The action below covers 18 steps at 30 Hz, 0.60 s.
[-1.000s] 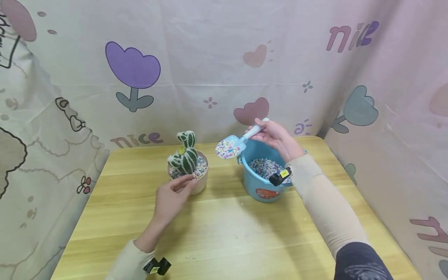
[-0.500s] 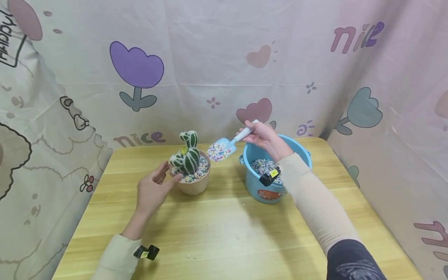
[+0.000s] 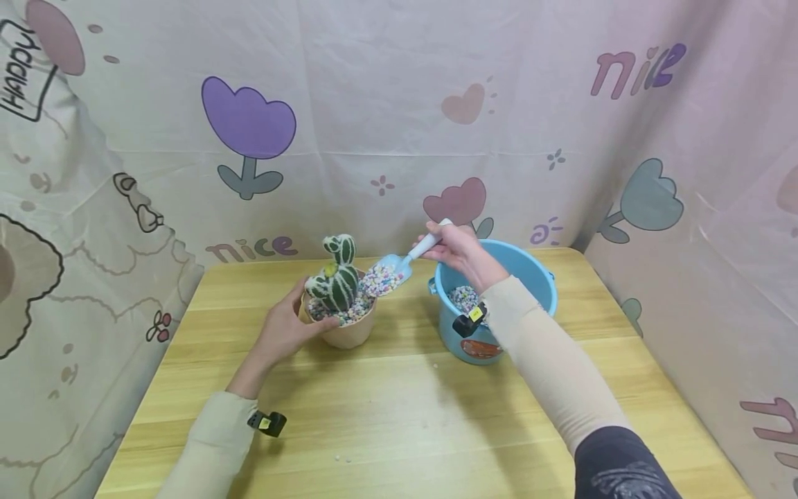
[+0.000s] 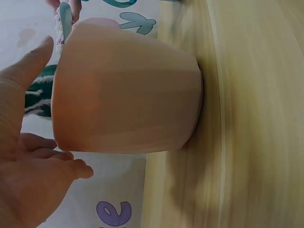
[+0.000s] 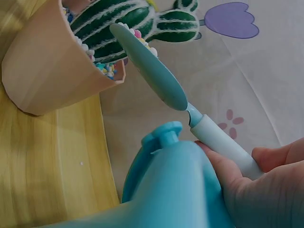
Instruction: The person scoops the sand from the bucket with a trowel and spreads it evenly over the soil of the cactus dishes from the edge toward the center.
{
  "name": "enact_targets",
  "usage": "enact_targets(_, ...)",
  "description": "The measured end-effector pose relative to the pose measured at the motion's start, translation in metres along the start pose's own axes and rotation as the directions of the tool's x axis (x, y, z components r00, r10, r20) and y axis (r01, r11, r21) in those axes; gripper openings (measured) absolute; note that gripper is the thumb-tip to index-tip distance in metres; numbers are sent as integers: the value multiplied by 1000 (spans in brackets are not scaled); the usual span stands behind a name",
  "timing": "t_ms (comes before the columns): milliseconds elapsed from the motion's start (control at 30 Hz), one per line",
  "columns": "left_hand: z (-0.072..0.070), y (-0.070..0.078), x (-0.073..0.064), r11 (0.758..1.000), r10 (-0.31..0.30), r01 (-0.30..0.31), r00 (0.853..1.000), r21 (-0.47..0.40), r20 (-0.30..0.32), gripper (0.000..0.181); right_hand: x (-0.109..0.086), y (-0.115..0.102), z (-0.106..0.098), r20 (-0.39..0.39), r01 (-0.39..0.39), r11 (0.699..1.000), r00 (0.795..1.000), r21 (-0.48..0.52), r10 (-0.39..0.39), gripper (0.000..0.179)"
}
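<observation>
A peach flowerpot (image 3: pixel 347 336) holds a green, white-streaked cactus (image 3: pixel 339 287) set among colourful pebbles. My left hand (image 3: pixel 283 326) holds the pot at its left rim, thumb along the front and fingers round the far side. In the left wrist view the pot's side (image 4: pixel 123 95) lies close to the thumb and fingers. My right hand (image 3: pixel 458 249) grips the white handle of a small blue toy shovel (image 3: pixel 405 260). Small pastel pebbles (image 3: pixel 382 278) heap its blade, whose tip overlaps the pot's right rim. The right wrist view shows the blade (image 5: pixel 154 71) tilted beside the cactus.
A light blue bucket (image 3: pixel 451 326) partly filled with similar pebbles (image 3: pixel 463 298) stands to the right, beneath my right forearm. A few loose pebbles (image 3: pixel 339 457) lie on the wooden table (image 3: pixel 386 416). Printed curtain (image 3: pixel 349 104) hangs behind and along both sides.
The right hand has carried the loaded shovel leftward and down, from beside the bucket to the pot's rim. The left hand has shifted from the pot's front to round its left side.
</observation>
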<state>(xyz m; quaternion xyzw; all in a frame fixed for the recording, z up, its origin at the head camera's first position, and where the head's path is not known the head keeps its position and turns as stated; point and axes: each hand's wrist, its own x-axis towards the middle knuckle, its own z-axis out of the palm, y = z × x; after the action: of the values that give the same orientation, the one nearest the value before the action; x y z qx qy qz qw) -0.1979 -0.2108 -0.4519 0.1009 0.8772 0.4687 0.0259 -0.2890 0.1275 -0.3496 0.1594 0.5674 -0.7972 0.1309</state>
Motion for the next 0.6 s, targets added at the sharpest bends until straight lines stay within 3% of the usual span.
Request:
enact_targets(200, 2, -2, 3, 999, 21, -20, 1000, -37, 23, 116, -1, 3, 2, -6, 25, 999, 1000, -27, -26, 51)
enact_targets(433, 7, -4, 2, 991, 0, 0, 1000, -134, 1, 116, -2, 3, 7, -10, 38, 998, 999, -52, -39, 63)
enact_targets(600, 10, -2, -1, 991, -15, 12, 1000, -130, -20, 117, -3, 4, 9, -7, 47, 996, 999, -73, -47, 64)
